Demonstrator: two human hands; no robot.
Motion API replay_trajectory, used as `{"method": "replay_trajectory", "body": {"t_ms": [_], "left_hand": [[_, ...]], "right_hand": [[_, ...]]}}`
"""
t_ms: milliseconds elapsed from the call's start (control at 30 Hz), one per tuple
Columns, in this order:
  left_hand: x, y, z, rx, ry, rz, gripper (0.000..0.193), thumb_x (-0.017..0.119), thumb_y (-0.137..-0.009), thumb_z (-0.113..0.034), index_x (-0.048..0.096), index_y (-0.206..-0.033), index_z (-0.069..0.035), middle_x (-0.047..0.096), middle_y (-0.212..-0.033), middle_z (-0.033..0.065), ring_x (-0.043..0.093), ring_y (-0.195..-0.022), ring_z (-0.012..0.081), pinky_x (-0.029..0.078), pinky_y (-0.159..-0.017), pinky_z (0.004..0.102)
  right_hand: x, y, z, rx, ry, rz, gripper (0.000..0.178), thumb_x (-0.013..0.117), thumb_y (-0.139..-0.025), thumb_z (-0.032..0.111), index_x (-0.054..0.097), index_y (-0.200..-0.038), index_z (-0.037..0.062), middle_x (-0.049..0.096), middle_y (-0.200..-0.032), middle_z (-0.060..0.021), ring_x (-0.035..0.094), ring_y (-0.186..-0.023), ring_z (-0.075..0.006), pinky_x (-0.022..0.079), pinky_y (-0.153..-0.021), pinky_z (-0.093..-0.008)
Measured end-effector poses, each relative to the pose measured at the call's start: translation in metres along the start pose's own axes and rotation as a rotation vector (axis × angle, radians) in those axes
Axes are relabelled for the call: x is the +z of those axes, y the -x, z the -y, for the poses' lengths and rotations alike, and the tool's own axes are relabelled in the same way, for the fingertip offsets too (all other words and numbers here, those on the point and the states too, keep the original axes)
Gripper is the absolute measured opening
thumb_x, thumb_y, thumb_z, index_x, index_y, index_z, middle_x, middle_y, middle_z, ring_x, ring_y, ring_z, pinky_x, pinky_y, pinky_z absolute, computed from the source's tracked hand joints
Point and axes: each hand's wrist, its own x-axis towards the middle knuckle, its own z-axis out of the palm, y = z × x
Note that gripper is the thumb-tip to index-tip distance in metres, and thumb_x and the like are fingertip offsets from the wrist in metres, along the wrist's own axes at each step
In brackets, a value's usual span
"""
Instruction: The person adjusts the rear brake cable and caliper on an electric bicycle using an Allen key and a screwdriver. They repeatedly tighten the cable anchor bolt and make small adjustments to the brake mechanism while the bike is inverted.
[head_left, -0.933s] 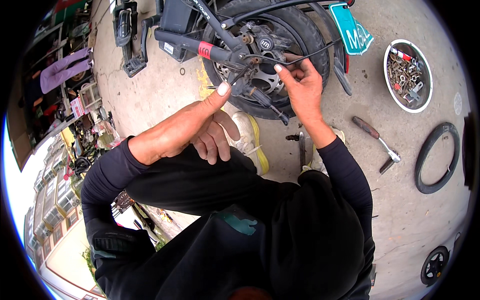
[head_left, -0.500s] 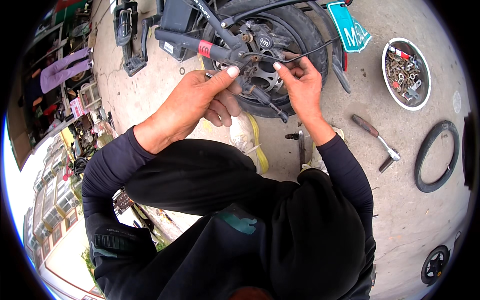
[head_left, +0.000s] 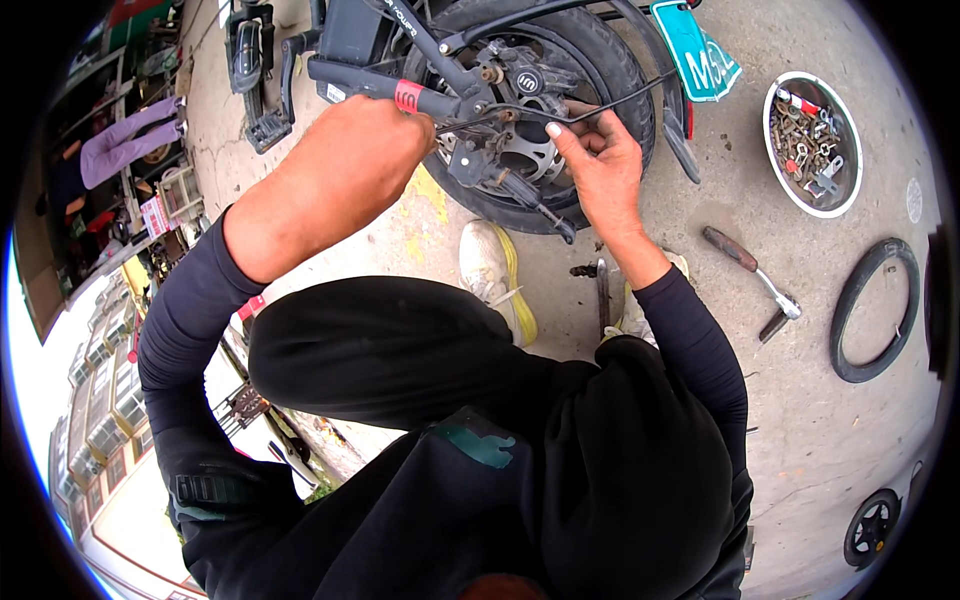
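Both of my hands are in front of the rear wheel (head_left: 628, 90) of a small two-wheeler. My right hand (head_left: 608, 175) pinches a thin black cable (head_left: 640, 92) between thumb and fingers, beside the brake disc (head_left: 535, 160). From there the cable runs left past the caliper (head_left: 525, 72) toward my left hand (head_left: 345, 165). That hand is closed in a fist by the dark swingarm with its red band (head_left: 408, 96), palm turned away. A thin dark length of the cable comes out of its fingers, whose tips are hidden.
At the right stands a white-rimmed bowl (head_left: 848, 190) of bolts and small parts. A ratchet wrench (head_left: 765, 280), a black tyre (head_left: 843, 340) and a small wheel (head_left: 870, 528) lie on the concrete. A green plate (head_left: 697, 60) hangs behind the wheel. Between my shoes (head_left: 490, 270) lies a metal tool (head_left: 603, 295).
My left hand has moved left and up, turning its back toward me and drawing the cable out to the left. My right hand has barely moved.
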Motion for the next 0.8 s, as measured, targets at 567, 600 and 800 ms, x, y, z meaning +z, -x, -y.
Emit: {"method": "replay_trajectory", "body": {"t_ms": [567,600,800], "left_hand": [[0.023,0.026,-0.02,-0.541,1.179,0.092,0.045,0.045,-0.113,-0.031,0.051,-0.143,0.002,0.075,-0.103,0.008,0.067,-0.083,0.0119,0.055,-0.072,0.029],[0.026,0.026,-0.016,-0.515,1.228,0.117,0.044,0.045,-0.113,-0.031,0.053,-0.142,0.002,0.075,-0.103,0.0074,0.067,-0.083,0.0111,0.055,-0.072,0.0283],[0.033,0.026,0.009,0.008,-0.113,-0.24,0.062,0.061,-0.086,-0.004,0.055,-0.146,-0.011,0.068,-0.117,0.0128,0.07,-0.088,0.0285,0.059,-0.076,0.0346]], "right_hand": [[0.0,-0.001,-0.005,-0.035,0.004,-0.008,0.033,0.08,-0.09,0.012,0.07,-0.119,0.0014,0.067,-0.079,0.0013,0.057,-0.069,-0.0036,0.046,-0.061,-0.0215],[0.0,-0.001,-0.006,-0.027,0.006,-0.01,0.033,0.08,-0.09,0.012,0.07,-0.119,0.0014,0.067,-0.079,0.0014,0.056,-0.068,-0.0034,0.046,-0.061,-0.0213],[0.001,0.0,-0.003,-0.01,-0.025,-0.002,0.031,0.08,-0.091,0.01,0.07,-0.119,0.0015,0.066,-0.079,0.0019,0.055,-0.068,-0.0026,0.044,-0.059,-0.0204]]}}
